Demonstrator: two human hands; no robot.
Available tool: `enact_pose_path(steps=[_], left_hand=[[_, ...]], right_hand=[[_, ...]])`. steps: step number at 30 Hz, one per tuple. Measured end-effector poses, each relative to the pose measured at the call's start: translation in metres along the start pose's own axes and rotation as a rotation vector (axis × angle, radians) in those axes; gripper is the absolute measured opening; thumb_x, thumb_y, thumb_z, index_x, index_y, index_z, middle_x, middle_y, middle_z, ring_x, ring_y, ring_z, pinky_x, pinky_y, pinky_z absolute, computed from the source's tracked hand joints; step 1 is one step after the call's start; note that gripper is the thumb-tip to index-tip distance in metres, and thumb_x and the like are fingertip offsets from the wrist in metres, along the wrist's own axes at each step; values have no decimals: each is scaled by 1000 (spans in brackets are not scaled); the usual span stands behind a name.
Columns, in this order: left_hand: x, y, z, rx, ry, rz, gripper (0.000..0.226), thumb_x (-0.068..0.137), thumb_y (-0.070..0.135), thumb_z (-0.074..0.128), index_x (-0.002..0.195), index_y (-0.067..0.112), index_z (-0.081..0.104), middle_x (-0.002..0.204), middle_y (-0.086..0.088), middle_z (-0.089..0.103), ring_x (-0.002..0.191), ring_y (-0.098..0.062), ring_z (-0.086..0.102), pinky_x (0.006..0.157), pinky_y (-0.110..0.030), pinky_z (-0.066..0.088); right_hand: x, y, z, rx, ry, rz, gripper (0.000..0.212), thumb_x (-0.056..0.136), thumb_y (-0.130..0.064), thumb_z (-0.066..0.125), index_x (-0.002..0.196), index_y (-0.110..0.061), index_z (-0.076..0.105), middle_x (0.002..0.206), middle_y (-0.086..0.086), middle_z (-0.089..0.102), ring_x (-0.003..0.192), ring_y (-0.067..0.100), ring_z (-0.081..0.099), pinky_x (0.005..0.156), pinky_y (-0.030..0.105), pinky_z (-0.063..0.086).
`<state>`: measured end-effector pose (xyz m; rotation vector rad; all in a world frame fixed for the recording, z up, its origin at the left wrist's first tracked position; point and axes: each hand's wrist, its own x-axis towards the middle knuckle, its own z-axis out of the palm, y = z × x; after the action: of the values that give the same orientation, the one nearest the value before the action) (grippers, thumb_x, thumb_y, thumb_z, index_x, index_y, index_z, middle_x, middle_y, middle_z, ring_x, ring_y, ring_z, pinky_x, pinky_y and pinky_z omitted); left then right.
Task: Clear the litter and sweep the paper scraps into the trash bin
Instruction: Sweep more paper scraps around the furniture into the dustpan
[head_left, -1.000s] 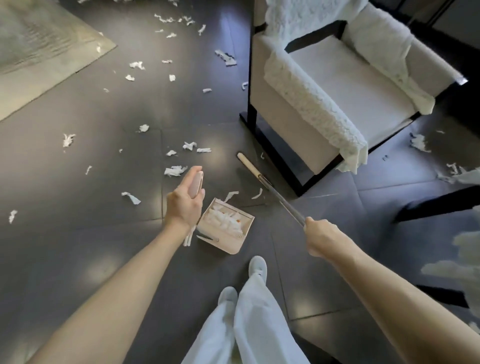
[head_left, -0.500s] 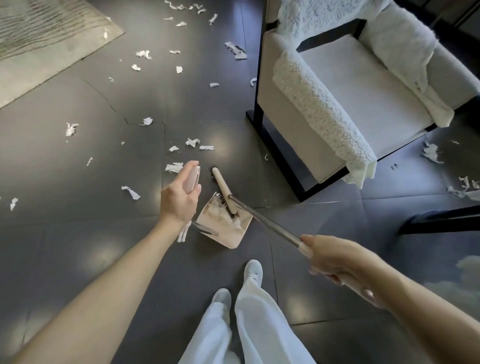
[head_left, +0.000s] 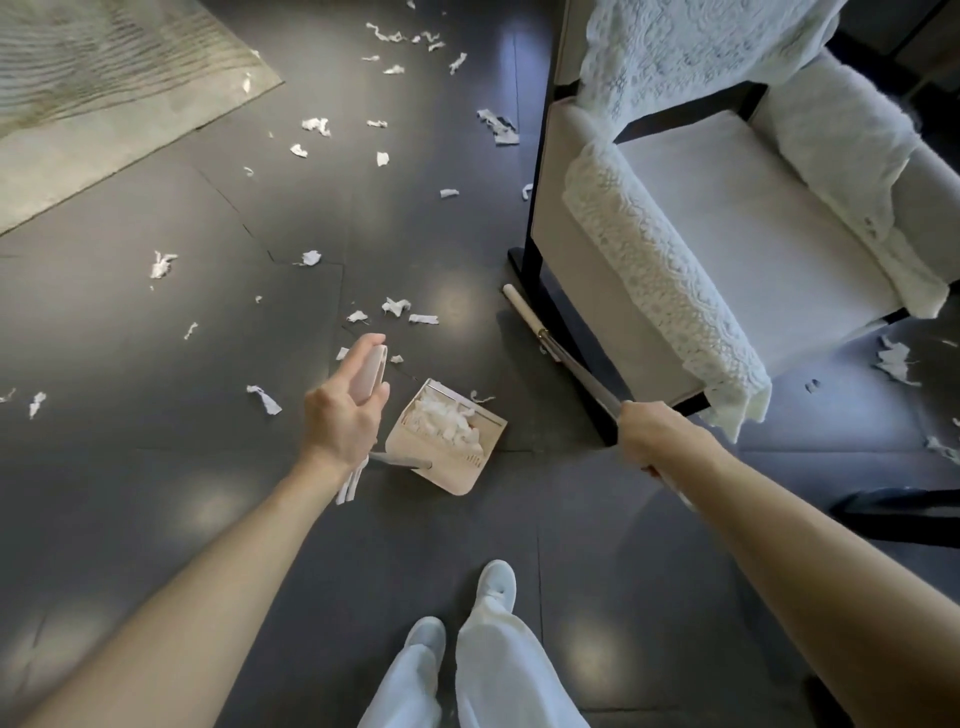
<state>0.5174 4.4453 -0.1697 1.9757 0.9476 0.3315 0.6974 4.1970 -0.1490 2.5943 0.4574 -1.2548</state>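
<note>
— Head view: what did the left hand (head_left: 343, 421) have?
— Fingers curled round the pink upright handle (head_left: 371, 371) of the dustpan (head_left: 447, 475). The pan sat on the dark floor (head_left: 208, 426) just right of that hand, with a heap of paper scraps (head_left: 441, 415) inside it.
— And the right hand (head_left: 649, 436)?
— Closed round the metal broom shaft (head_left: 582, 371). The shaft ran forward and left from the hand to a slim beige broom head (head_left: 522, 312), just beside the dark base of the armchair (head_left: 727, 218). The broom head was apart from the pan.
— Loose paper?
— Several floor scraps (head_left: 397, 306) just beyond the left hand, and one torn piece (head_left: 265, 400) to its left. More were scattered farther out toward the rug (head_left: 104, 104). A few lay right of the right hand, past the chair.
— Anything unclear?
— Pale strips (head_left: 347, 486) showed under the left wrist; possibly part of the handle, I couldn't tell.
— Below the hands?
— White shoes (head_left: 496, 582) and pale trousers (head_left: 498, 670), between the two forearms.
</note>
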Motion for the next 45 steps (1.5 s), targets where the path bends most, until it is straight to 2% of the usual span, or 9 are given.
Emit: enact_pose_path(steps=[4,9,16,21,24,33,37,40,45], left_hand=[[2,-3,-3,34,24,-1,51,87,5,64,124,39,61,76,23,59,56,-24,50,69,-42,55],[0,-11,-12,36,21,-26,53,87,5,63,123,43,58,82,4,62,53,-27,50,65,-43,54],[-13,-29,-40,32,-3,-6,51,87,1,61,130,29,59,104,-16,69,70,-41,63,74,-51,56],[-9,-44,-62,-5,-32,1,49,86,3,60,128,29,59,101,-6,69,87,-33,61,76,-24,45],[-3,-49,-73,34,-62,44,51,88,4,59,132,29,56,108,-7,70,95,-33,62,76,-22,39],[6,-63,-91,18,-159,154,52,90,2,56,136,27,53,109,-3,67,101,-28,61,71,-1,31],[-8,-65,-91,39,-192,175,53,91,5,55,139,27,51,114,-14,67,105,-36,59,78,-18,34],[-23,-77,-103,30,-217,176,50,92,6,55,136,29,52,101,-12,64,100,-34,58,72,-15,31],[-52,-101,-146,9,-192,192,52,90,7,58,136,31,53,118,-7,67,105,-25,61,87,-17,39]], right_hand=[[25,-16,-5,-96,-132,-29,38,84,4,51,123,5,54,100,11,63,81,22,65,43,25,41],[1,-48,13,-223,-222,-138,53,75,4,61,128,-1,56,127,9,59,105,26,62,69,28,49],[-75,-71,25,-155,-244,-171,45,81,1,58,126,-3,56,88,10,68,54,16,51,40,18,39],[-115,-86,41,0,-181,-91,30,84,-9,57,113,-15,53,91,12,70,60,19,60,55,29,49],[-127,-113,60,-43,-129,-35,41,79,-3,60,117,-18,52,91,5,65,78,20,64,64,31,55],[-134,-199,126,51,-234,-16,39,85,-9,62,122,-12,50,87,2,58,68,17,54,48,24,41],[-170,-182,130,132,-228,-23,33,86,-16,62,117,-17,49,69,1,60,41,11,49,38,21,38],[-195,-169,141,233,-212,-3,49,87,-17,62,131,-23,42,72,3,63,41,12,51,38,21,41],[-227,-161,162,325,-138,-12,48,87,-15,64,129,-25,44,72,2,60,41,11,51,41,22,45]])
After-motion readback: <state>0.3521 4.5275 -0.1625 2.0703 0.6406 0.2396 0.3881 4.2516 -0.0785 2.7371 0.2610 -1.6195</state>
